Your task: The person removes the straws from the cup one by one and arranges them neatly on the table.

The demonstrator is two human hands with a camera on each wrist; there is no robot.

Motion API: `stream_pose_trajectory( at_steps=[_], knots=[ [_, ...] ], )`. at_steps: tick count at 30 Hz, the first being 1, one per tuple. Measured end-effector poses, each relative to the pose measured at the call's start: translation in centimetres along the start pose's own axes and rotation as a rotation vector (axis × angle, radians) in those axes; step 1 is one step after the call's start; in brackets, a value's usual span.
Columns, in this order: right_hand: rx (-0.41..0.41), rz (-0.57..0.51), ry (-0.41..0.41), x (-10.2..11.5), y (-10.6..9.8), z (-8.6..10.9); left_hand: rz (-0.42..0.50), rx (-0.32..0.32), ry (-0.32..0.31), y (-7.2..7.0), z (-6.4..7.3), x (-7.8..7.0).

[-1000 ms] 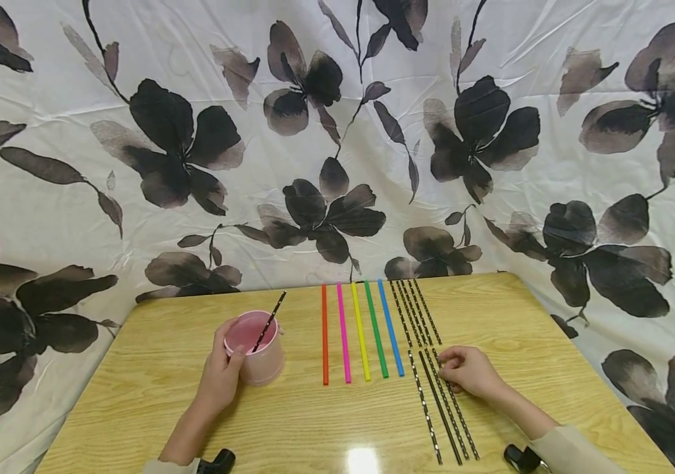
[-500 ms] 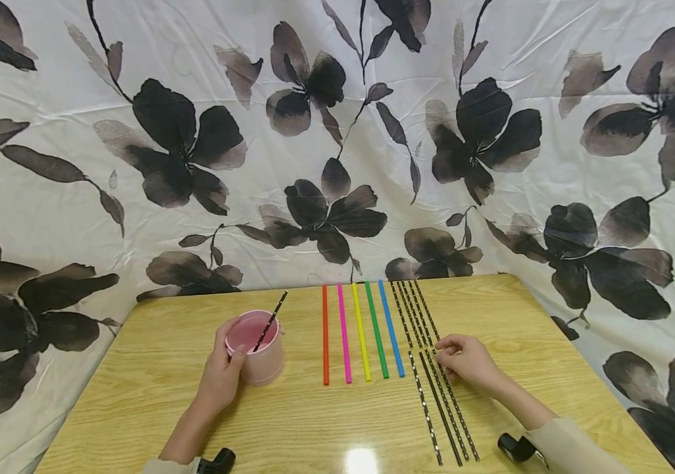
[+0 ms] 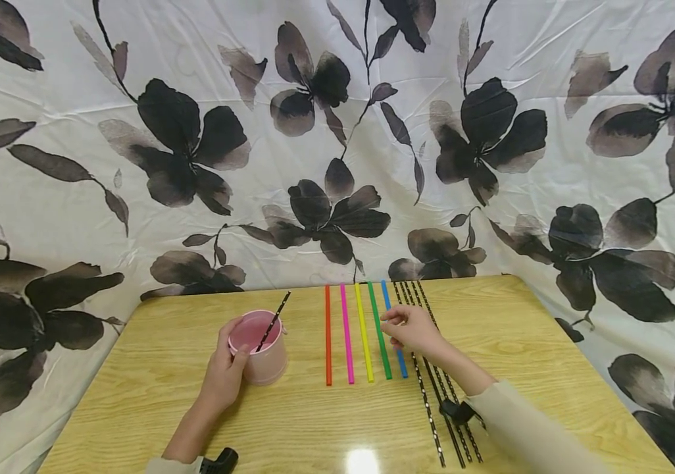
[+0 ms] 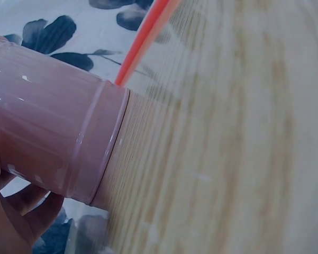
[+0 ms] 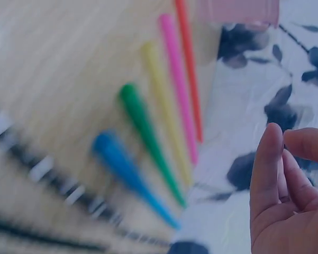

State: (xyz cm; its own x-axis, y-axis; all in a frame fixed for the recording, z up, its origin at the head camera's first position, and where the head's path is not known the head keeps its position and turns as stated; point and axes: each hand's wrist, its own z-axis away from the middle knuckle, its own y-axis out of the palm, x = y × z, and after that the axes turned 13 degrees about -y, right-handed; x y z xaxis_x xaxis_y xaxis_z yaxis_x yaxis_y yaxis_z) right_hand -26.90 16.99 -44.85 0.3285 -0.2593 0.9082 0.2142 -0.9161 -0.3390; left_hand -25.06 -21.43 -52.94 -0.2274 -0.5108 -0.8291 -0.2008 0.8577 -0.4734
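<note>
My left hand (image 3: 224, 372) grips a small pink bucket (image 3: 266, 367) by its left side, fingers curled round the wall. One black straw with light marks (image 3: 279, 308) leans inside it, its upper end above the rim. My right hand (image 3: 416, 331) hovers over the blue straw (image 3: 403, 366) and the green straw (image 3: 386, 362). In the right wrist view its thumb (image 5: 267, 164) and forefinger are loosely bent with a slight gap, holding nothing. Left of these lie a yellow straw (image 3: 364, 336), a pink straw (image 3: 347, 336) and a red straw (image 3: 328, 336).
Several black straws, most patterned, lie in two groups at the right, the nearer one (image 3: 432, 421) partly under my right forearm. The wooden table (image 3: 302, 428) ends at a floral cloth (image 3: 266, 164) at the back. Dark wrist cameras (image 3: 219, 461) sit at my sleeves.
My right hand has left the black straws and moved left and away from me, over the blue and green straws. The left hand still grips the bucket.
</note>
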Motion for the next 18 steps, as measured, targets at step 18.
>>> stream_pose_trajectory(
  at_steps=[18],
  knots=[
    [0.095,-0.091,-0.123,4.3,9.2,-6.9,0.027,-0.013,0.028,0.0,0.0,0.2]
  ],
)
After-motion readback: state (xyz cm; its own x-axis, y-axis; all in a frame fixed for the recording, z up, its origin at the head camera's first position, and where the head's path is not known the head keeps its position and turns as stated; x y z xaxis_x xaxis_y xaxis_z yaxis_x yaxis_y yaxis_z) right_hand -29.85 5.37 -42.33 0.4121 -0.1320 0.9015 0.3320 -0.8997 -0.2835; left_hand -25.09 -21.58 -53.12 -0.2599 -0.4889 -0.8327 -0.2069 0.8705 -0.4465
